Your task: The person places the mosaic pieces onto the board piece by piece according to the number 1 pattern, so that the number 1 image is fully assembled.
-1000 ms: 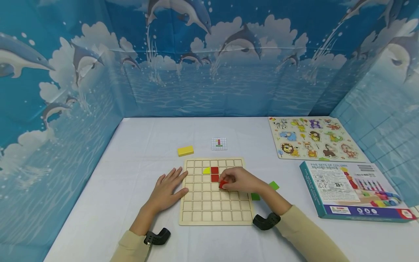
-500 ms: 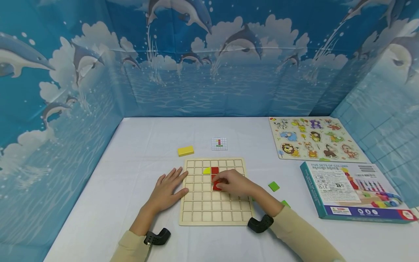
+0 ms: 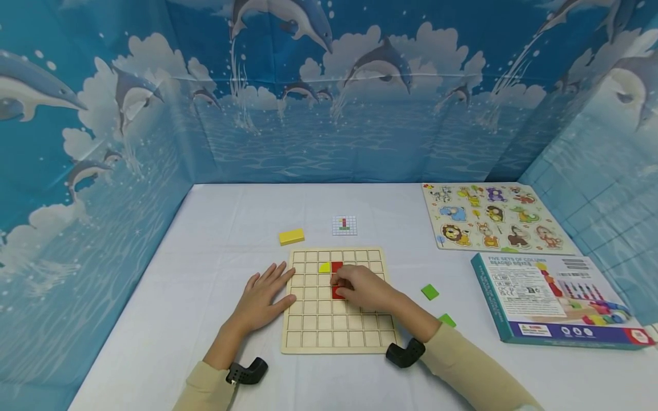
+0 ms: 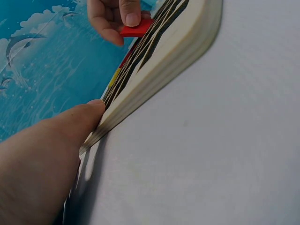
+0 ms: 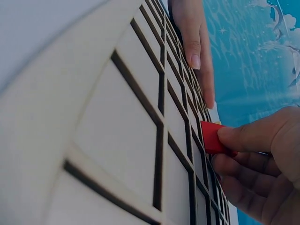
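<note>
A red square tile is pinched between the thumb and fingers of my right hand, right at the surface of the wooden grid board. In the head view this tile shows under the thumb, in the column of another red tile higher up. The fingers cover part of that column. Left of the upper red tile lies a yellow tile. My left hand rests with spread fingers at the board's left edge, thumb and fingertips on the rim. The left wrist view shows its thumb against the edge.
Behind the board lie a yellow block and a small pattern card. Green tiles lie beside my right forearm. Farther right are an animal puzzle board and a boxed toy set. A dolphin-print curtain surrounds the table.
My right hand has carried the red tile leftward into line with the red column. Its forearm now covers one green tile and uncovers another. The left hand stays put.
</note>
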Available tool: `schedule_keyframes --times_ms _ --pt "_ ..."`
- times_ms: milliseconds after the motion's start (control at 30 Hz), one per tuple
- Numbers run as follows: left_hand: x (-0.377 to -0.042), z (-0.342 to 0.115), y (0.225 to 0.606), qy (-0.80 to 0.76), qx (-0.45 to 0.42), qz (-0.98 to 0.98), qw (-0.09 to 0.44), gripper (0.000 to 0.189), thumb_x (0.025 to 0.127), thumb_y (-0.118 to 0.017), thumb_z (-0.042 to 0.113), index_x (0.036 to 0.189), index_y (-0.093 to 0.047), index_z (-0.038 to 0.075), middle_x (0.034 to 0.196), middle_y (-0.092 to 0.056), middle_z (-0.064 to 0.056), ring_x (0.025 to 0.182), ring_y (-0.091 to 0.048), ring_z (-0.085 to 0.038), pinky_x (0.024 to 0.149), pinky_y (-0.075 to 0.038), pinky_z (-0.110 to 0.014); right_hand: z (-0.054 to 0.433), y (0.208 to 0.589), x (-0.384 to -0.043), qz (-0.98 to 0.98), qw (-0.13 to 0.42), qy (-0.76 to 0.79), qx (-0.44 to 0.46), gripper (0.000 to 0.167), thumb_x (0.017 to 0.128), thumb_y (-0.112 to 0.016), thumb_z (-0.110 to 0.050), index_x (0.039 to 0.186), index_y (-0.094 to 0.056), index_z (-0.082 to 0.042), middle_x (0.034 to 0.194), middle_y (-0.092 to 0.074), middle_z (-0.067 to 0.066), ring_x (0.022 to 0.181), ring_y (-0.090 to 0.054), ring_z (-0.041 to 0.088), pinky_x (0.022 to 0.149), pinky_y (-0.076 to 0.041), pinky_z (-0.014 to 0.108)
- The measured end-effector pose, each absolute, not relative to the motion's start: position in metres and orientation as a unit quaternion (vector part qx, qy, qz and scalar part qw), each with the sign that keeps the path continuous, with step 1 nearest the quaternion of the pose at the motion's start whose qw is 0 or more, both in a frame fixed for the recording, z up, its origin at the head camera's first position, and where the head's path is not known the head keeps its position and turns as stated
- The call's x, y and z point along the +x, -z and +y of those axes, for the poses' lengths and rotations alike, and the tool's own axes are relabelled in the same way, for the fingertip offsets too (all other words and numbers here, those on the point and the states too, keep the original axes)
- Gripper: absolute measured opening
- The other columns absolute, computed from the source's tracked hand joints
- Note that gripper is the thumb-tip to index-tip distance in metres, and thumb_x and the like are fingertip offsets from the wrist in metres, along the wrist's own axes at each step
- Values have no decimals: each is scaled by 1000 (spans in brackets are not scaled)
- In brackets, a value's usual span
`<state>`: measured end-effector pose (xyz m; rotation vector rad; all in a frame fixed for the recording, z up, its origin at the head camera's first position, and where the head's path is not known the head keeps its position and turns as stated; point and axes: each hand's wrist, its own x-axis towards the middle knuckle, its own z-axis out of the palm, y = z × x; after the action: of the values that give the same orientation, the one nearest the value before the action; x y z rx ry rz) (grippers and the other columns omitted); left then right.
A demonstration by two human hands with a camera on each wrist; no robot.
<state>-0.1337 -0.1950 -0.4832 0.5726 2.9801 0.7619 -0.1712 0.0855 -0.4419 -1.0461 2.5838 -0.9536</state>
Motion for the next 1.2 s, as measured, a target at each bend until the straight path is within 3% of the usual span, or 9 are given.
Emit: schedule_keyframes --times_ms 167,333,667,1200 --pt "-133 -195 482 -243 183 953 8 65 96 -55 49 151 -39 19 158 -28 -5 147 -19 -27 113 -12 -56 86 442 -172 876 89 321 -349 7 90 -69 -6 93 -69 -12 82 -58 -10 76 -52 10 69 -47 27" --pt "-134 -195 483 -244 183 952 7 65 96 -55 49 151 -39 19 158 -28 -5 147 -19 -28 113 -12 -57 87 441 -172 879 66 301 -364 7 90 -70 -8 96 -73 -9 89 -60 -6 80 -53 10 72 -47 29" --pt "-134 -196 484 -242 186 952 5 65 96 -54 49 151 -39 19 158 -28 -4 147 -19 -27 113 -12 -56 87 442 -174 883 74 292 -361 8 89 -70 -7 96 -74 -8 91 -63 -5 79 -55 10 73 -48 28" --pt "-133 -195 484 -244 188 951 0 65 96 -55 49 151 -40 18 158 -29 -6 146 -20 -28 113 -13 -57 97 442 -172 890 84 308 -325 10 88 -71 -9 97 -74 -13 86 -60 -10 76 -51 7 68 -46 26"
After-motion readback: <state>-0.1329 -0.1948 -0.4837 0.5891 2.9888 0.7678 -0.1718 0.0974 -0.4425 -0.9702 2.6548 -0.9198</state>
